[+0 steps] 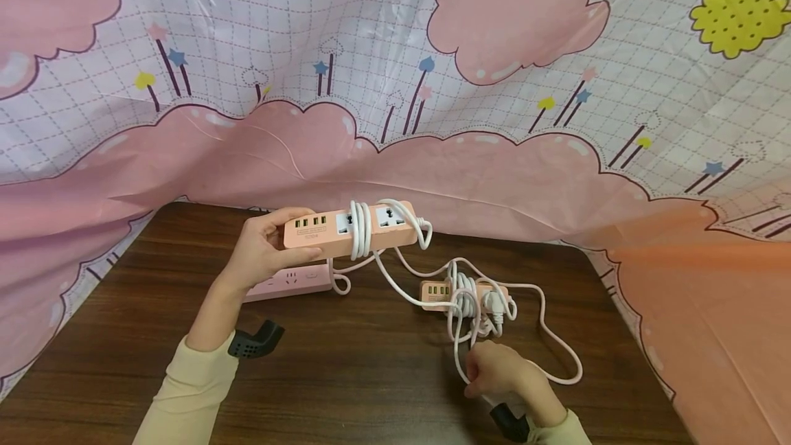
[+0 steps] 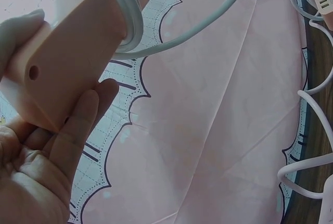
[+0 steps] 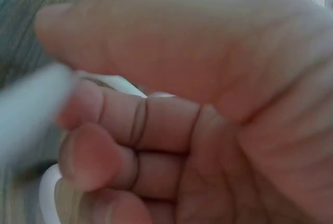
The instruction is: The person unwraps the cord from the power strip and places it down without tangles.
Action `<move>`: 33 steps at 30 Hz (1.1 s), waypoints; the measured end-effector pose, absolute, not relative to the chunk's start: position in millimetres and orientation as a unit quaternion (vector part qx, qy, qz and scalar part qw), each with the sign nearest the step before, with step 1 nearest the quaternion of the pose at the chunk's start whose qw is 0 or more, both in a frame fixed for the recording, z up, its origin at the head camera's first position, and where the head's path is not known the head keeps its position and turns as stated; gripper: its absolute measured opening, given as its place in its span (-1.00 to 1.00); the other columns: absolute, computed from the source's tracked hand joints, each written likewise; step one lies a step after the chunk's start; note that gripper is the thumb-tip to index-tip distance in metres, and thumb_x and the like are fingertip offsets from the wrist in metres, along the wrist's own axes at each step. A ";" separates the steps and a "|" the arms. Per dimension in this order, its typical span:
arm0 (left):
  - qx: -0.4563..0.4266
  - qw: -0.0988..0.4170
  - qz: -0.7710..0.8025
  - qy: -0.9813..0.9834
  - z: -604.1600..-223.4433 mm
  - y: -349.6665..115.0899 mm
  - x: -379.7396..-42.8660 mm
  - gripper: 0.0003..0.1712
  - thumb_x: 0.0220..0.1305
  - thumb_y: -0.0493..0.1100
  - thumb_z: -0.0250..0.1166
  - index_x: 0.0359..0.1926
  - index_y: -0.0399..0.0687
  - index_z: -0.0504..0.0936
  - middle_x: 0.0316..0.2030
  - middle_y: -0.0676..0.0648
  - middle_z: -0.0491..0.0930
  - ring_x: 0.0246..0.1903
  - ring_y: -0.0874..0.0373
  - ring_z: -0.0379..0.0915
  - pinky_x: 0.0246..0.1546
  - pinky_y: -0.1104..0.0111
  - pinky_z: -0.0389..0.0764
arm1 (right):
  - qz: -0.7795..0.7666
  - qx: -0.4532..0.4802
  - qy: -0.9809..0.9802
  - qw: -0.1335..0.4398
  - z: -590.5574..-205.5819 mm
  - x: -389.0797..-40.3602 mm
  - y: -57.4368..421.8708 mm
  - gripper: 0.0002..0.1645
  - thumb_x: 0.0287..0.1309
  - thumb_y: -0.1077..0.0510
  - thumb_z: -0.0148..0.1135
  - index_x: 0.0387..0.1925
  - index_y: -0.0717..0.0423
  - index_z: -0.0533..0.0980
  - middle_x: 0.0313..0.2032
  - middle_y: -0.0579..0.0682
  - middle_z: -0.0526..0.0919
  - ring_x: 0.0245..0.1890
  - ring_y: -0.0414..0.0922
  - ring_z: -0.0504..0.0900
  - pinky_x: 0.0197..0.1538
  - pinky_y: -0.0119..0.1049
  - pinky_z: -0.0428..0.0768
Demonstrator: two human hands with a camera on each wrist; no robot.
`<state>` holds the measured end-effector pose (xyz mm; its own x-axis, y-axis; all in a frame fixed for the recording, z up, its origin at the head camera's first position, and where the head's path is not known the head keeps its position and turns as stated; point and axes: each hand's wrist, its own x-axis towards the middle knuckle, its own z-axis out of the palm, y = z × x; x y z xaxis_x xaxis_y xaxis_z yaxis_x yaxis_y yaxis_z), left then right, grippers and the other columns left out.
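Observation:
My left hand [image 1: 262,246] grips the left end of a peach power strip [image 1: 330,247], holding it raised above the table, thumb on the near side. White cord is wound round the strip's middle, and a length [image 1: 395,283] of it hangs down to the right. In the left wrist view, fingers support the peach casing [image 2: 67,52] from below. Lower right, my right hand [image 1: 497,369] has its fingers curled round a white cord [image 3: 31,114], which is blurred in the right wrist view. Past that hand lies a second peach power strip [image 1: 435,292], wrapped in cord.
A pink power strip [image 1: 290,281] lies behind my left wrist, partly hidden by it. A white plug [image 1: 494,302] sits on the second peach strip. Loose cord [image 1: 544,321] loops to the right across the dark wooden table [image 1: 346,369]. A patterned cloth [image 1: 371,163] hangs behind.

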<state>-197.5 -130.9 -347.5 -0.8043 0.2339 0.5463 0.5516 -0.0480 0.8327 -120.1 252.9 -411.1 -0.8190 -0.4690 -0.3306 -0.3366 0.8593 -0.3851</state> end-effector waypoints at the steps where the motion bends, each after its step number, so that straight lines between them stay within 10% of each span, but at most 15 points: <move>1: -0.291 0.121 -0.663 -0.679 -347.5 -130.7 -197.5 -0.45 -0.22 -0.60 0.39 -0.07 -0.55 0.49 -0.25 -0.01 0.59 -0.36 0.20 0.52 -0.38 0.45 0.59 | -0.160 -0.216 0.941 0.206 -410.3 -120.3 252.6 -0.73 -0.28 0.16 0.46 -0.75 -0.05 0.46 -0.70 -0.29 0.40 -0.69 -0.31 0.31 -0.63 -0.37 0.31; 14: -0.301 0.103 -0.673 -0.668 -346.1 -127.6 -196.5 -0.42 -0.22 -0.60 0.41 -0.05 -0.56 0.47 -0.22 0.01 0.60 -0.33 0.20 0.52 -0.36 0.43 0.60 | -0.320 -0.278 0.900 -0.100 -385.8 -147.1 202.9 -0.86 0.02 0.20 0.36 -0.47 0.09 0.52 -0.55 -0.17 0.48 -0.58 -0.28 0.42 -0.53 -0.41 0.44; 19: -0.304 0.100 -0.677 -0.662 -345.1 -126.5 -196.1 -0.41 -0.23 -0.62 0.40 -0.04 -0.58 0.47 -0.21 0.01 0.60 -0.32 0.20 0.52 -0.34 0.43 0.60 | -0.386 -0.287 0.876 -0.027 -384.6 -151.7 172.6 -0.76 0.20 0.19 0.20 -0.14 0.26 0.54 -0.42 -0.03 0.59 -0.48 -0.29 0.52 -0.45 -0.38 0.54; 33: -0.309 0.082 -0.681 -0.659 -347.7 -129.6 -196.2 -0.42 -0.23 -0.62 0.38 -0.06 -0.60 0.45 -0.22 0.01 0.59 -0.33 0.21 0.53 -0.35 0.43 0.60 | -0.640 -0.171 0.749 0.005 -368.4 -156.8 179.3 -0.81 0.35 0.27 -0.02 -0.31 0.38 0.42 -0.54 0.03 0.51 -0.62 -0.23 0.45 -0.56 -0.43 0.46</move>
<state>-196.2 -129.6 -347.7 -0.7961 0.2940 0.5290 0.5187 -0.1189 0.8466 -156.8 179.3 -368.4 -0.9413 -0.2624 0.2125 -0.2508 0.1220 -0.9603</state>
